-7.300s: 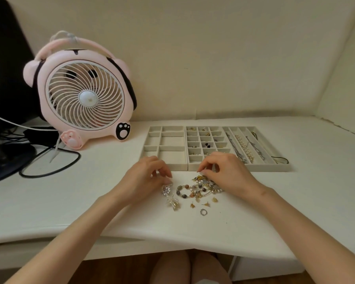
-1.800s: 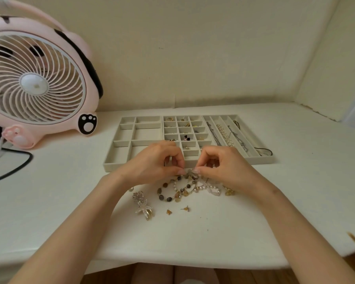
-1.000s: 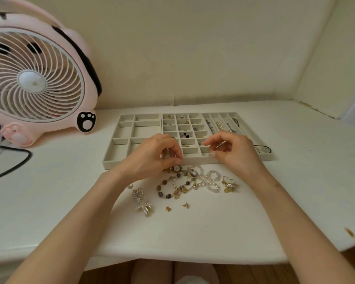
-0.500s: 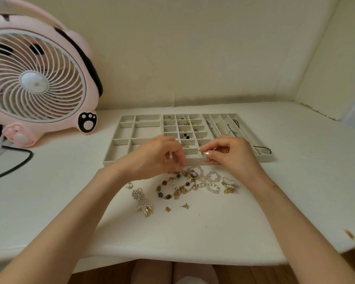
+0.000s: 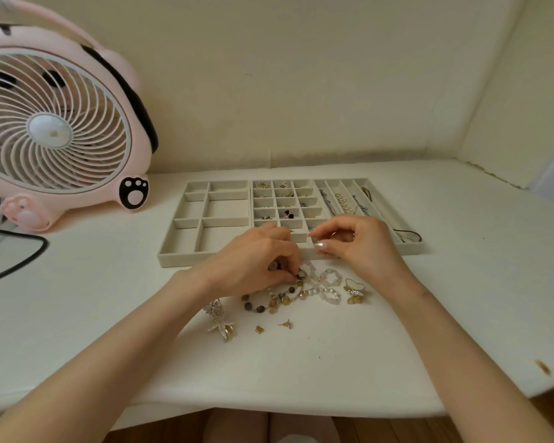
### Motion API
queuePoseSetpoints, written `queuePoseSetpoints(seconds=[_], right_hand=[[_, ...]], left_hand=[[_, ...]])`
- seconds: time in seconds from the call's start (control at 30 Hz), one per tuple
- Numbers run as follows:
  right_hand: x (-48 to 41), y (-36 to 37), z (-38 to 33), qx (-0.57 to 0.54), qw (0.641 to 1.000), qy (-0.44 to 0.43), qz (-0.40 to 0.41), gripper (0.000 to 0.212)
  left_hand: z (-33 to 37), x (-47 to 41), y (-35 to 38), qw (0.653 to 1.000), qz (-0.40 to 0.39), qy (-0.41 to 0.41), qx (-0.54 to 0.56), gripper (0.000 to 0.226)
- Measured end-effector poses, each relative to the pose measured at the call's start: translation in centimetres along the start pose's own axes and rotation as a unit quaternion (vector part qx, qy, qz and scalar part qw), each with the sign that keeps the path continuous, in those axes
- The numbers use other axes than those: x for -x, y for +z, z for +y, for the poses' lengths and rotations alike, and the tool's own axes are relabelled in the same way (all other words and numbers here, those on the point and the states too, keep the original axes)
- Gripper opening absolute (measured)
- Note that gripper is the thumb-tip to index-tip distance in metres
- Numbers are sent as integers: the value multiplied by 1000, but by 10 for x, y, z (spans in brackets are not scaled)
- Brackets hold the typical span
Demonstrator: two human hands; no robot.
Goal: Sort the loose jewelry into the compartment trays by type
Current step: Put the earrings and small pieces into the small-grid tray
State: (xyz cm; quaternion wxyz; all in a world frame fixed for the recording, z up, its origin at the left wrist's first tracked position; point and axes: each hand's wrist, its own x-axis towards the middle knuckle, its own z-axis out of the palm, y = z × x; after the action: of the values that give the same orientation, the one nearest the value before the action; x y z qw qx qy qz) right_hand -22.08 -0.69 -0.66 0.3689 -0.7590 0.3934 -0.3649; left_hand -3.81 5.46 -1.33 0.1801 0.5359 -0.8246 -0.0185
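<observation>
Loose jewelry lies in front of the trays: a dark beaded bracelet (image 5: 271, 302), clear crystal bracelets (image 5: 328, 284), a gold butterfly piece (image 5: 354, 290), a starfish brooch (image 5: 221, 322) and two tiny gold studs (image 5: 259, 329). My left hand (image 5: 253, 262) rests on the pile, its fingertips pinching beads of the beaded bracelet. My right hand (image 5: 359, 244) hovers over the front edge of the small-compartment tray (image 5: 301, 247), thumb and forefinger pinched on a small piece too tiny to identify. The big-compartment tray (image 5: 186, 223) is on the left and the long-slot tray (image 5: 411, 247), holding chains, on the right.
A pink fan (image 5: 55, 132) stands at the back left, with a black cable (image 5: 29, 254) looping on the white desk (image 5: 461, 298). Walls close in behind and to the right. The desk's front edge runs just under my forearms.
My right hand has left the pile and moved up to the tray's front row with a small piece. My left hand stayed on the beads, shifting slightly.
</observation>
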Motion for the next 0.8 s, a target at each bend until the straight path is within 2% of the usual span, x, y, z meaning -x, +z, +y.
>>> queuePoseSetpoints(seconds=[0.13,0.27,0.37,0.63,0.8], right_hand=[[0,-1,0,7,1000,-9,1,22],[0,-1,0,-22,1000,-2,-5,20],[0,-2,0,-42,999,-6,-10,25],[0,-6,-3,-155,986,21,-48,20],[1,-6,-2,-171,984,26,-51,21]], left_hand=[[-2,2,-3,999,23,3,36,8],[-2,3,-11,983,57,-81,152,7],[-5,2,-14,975,67,-108,184,11],[-12,2,-11,978,107,-96,149,19],[-20,1,-8,987,138,-69,53,12]])
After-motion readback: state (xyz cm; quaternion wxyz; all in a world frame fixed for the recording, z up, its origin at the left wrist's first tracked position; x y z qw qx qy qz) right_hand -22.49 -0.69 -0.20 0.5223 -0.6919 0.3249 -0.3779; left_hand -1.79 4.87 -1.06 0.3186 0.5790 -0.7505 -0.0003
